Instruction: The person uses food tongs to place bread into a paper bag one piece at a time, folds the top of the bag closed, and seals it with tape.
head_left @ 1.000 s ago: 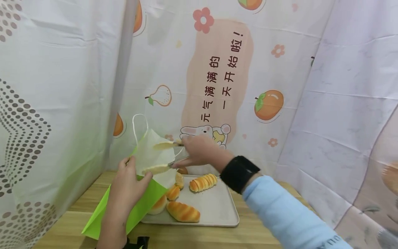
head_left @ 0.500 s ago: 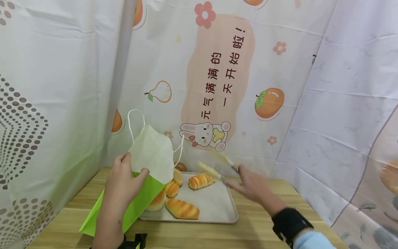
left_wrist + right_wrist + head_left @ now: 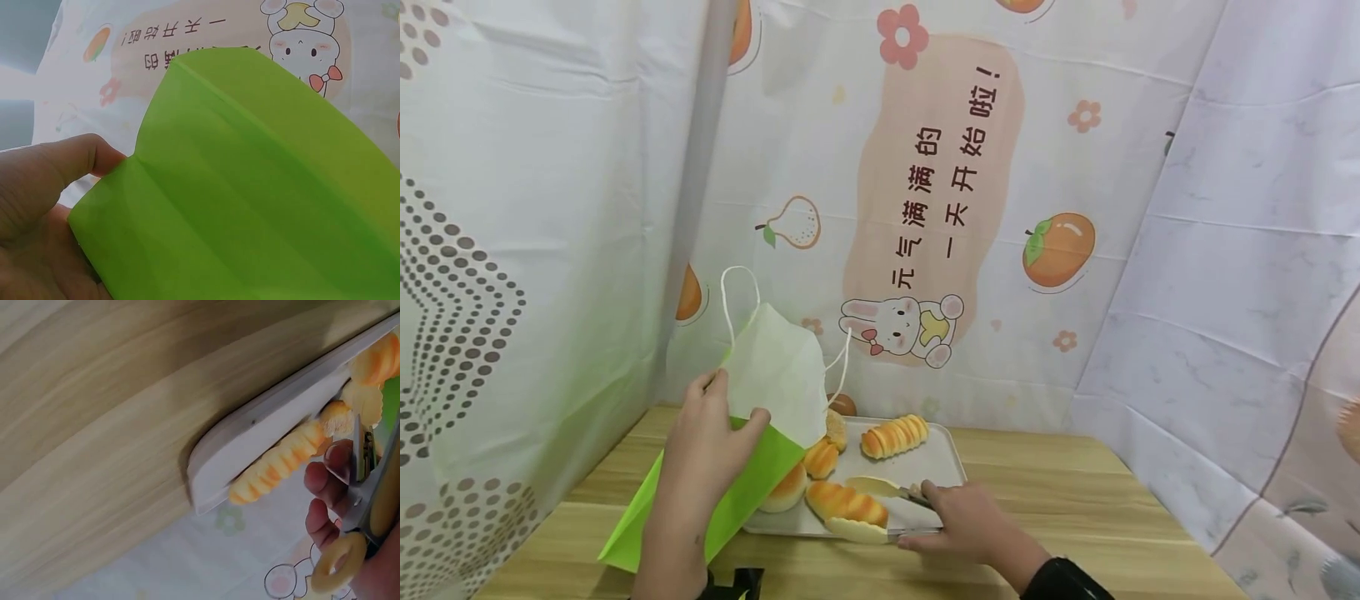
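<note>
My left hand (image 3: 711, 454) grips the side of a bright green paper bag (image 3: 748, 492) at its mouth, with the thumb at the rim. The bag leans over, showing its white inside and white cord handles; in the left wrist view its green side (image 3: 231, 181) fills much of the picture. My right hand (image 3: 966, 521) holds a pair of food tongs (image 3: 872, 486) with cream-coloured tips and metal arms. The spread tips lie on either side of a long striped bread roll (image 3: 844, 502) at the tray's front. The tongs' ring (image 3: 337, 562) shows in the right wrist view.
A pale tray (image 3: 925, 471) on the wooden table (image 3: 1037, 475) also bears a spiral roll (image 3: 895, 437) at the back, and a round bun (image 3: 786, 490) and smaller breads (image 3: 822, 458) beside the bag. A printed curtain (image 3: 985, 367) hangs behind the tray.
My right hand has carried the tongs away from the bag's mouth to the right, then down around the front roll. The left hand and bag stay nearly in place.
</note>
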Action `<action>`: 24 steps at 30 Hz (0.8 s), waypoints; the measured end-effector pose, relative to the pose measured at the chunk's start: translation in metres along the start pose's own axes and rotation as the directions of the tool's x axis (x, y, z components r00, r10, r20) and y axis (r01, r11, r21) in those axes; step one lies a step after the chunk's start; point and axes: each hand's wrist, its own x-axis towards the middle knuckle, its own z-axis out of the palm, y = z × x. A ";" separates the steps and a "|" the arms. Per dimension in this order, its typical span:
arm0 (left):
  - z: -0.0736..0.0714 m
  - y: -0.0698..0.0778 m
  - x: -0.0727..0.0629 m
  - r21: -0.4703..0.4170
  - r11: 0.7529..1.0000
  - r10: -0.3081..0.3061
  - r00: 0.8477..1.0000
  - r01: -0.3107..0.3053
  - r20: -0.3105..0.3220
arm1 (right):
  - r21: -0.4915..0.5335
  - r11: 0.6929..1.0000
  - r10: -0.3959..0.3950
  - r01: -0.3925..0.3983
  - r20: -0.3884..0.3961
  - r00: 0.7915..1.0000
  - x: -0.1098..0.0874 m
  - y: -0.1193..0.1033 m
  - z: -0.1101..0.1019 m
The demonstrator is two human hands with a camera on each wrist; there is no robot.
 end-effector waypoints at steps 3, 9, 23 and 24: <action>0.000 0.000 -0.001 -0.001 1.000 -0.005 1.000 0.005 0.000 | 0.032 0.999 0.014 -0.016 0.046 0.999 0.007 -0.007 0.001; -0.001 -0.002 -0.001 0.000 1.000 -0.010 1.000 0.010 0.005 | 0.036 0.999 0.037 -0.039 0.065 0.997 0.014 -0.013 0.001; 0.002 0.002 -0.001 0.023 1.000 0.012 1.000 -0.012 -0.001 | -0.072 0.995 0.056 -0.074 -0.226 0.972 0.002 -0.001 -0.006; 0.002 0.002 -0.001 0.025 1.000 0.010 1.000 -0.010 0.000 | -0.089 0.993 0.056 -0.080 -0.247 0.967 0.001 0.000 -0.008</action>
